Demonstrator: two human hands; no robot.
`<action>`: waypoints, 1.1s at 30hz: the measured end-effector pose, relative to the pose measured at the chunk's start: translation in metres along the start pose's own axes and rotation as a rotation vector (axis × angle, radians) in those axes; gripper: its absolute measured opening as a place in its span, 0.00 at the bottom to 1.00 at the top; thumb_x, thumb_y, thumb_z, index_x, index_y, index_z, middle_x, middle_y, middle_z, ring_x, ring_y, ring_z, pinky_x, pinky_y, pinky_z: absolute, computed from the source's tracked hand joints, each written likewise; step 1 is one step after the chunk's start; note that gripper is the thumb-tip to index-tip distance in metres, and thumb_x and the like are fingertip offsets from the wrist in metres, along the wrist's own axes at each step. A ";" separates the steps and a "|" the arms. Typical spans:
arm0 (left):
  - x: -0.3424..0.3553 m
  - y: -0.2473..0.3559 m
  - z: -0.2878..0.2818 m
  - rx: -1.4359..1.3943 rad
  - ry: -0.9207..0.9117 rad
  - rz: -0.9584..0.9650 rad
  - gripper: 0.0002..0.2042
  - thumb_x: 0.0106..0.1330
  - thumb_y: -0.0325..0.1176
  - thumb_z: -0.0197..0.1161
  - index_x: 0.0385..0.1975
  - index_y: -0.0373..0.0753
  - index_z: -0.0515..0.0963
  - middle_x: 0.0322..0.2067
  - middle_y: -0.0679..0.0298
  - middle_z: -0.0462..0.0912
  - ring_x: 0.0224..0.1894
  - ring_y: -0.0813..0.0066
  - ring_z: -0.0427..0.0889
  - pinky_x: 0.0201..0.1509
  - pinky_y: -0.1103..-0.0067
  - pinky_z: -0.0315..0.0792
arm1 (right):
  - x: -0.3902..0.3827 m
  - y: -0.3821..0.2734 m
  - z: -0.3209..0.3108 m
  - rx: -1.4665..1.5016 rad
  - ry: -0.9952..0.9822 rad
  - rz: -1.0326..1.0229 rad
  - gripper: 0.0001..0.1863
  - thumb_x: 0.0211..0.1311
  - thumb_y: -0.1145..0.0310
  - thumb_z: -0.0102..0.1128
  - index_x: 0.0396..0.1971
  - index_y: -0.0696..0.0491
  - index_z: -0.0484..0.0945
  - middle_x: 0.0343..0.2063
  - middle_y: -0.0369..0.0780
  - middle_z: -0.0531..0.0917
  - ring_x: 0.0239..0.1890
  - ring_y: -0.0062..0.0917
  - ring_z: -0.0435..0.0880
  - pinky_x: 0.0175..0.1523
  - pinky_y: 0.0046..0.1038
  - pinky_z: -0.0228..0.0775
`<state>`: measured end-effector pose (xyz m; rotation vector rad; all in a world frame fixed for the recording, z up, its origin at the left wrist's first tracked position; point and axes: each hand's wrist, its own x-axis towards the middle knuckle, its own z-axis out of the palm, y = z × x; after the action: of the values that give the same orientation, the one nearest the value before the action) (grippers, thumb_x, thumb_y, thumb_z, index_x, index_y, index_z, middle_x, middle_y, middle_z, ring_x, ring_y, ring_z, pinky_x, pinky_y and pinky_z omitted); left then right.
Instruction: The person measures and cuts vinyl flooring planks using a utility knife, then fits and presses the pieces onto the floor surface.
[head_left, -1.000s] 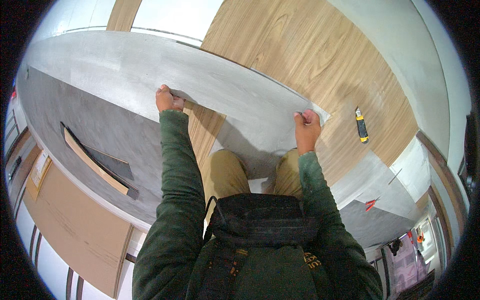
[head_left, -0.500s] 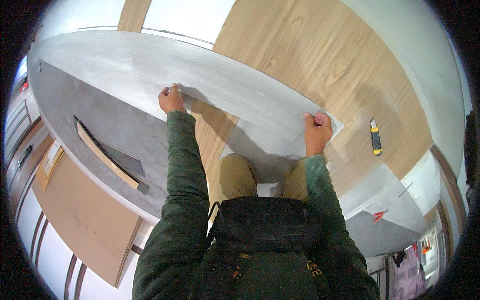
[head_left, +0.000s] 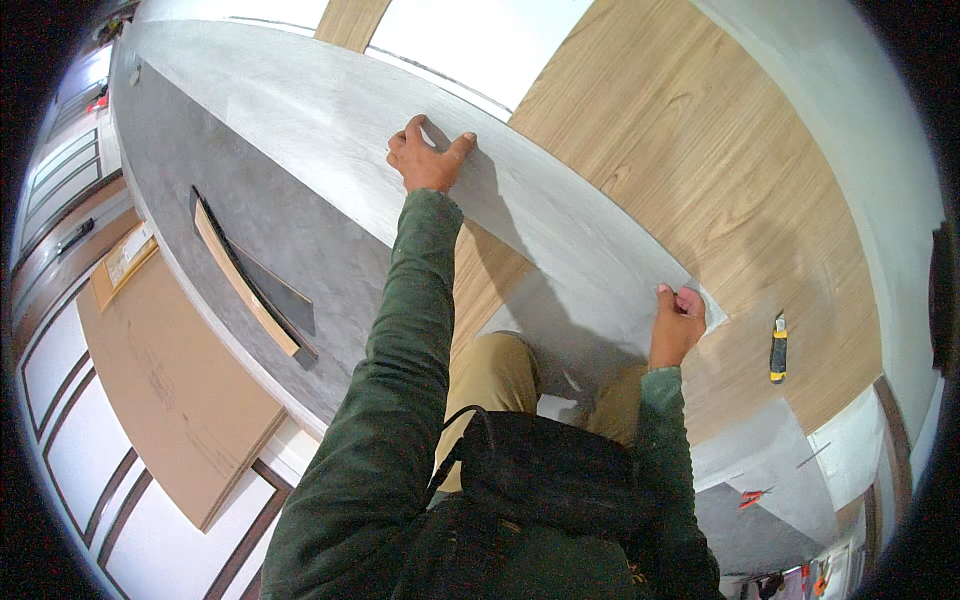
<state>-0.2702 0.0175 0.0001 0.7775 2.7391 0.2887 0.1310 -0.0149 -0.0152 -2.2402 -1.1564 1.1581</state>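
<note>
A long light-grey floor plank [head_left: 330,110] runs from the upper left to the lower right over wood-look flooring [head_left: 690,170]. My left hand [head_left: 428,155] grips its near long edge, fingers on top and thumb spread. My right hand [head_left: 680,322] is closed on the plank's near end corner. Both arms are in dark green sleeves. My knees in tan trousers [head_left: 500,375] are below the plank.
A yellow-and-black utility knife [head_left: 778,350] lies on the wood-look floor right of my right hand. Darker grey flooring [head_left: 200,170] lies left, with a wooden strip [head_left: 245,280] and dark offcuts on it. A flat cardboard box [head_left: 170,390] lies lower left. Grey offcuts [head_left: 770,470] sit lower right.
My left hand has moved farther out along the plank's edge, so my hands are wider apart. The plank has stayed in both hands.
</note>
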 end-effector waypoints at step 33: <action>0.086 -0.002 -0.011 0.078 -0.082 -0.307 0.53 0.39 0.71 0.71 0.59 0.33 0.68 0.58 0.41 0.66 0.63 0.43 0.60 0.64 0.52 0.61 | -0.020 -0.042 0.039 0.293 0.038 0.102 0.12 0.58 0.67 0.69 0.32 0.62 0.81 0.26 0.35 0.82 0.29 0.18 0.76 0.36 0.22 0.70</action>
<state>-0.3452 0.0613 -0.0078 0.3677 2.7515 0.0836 0.0723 -0.0075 -0.0022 -2.1046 -0.8059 1.2303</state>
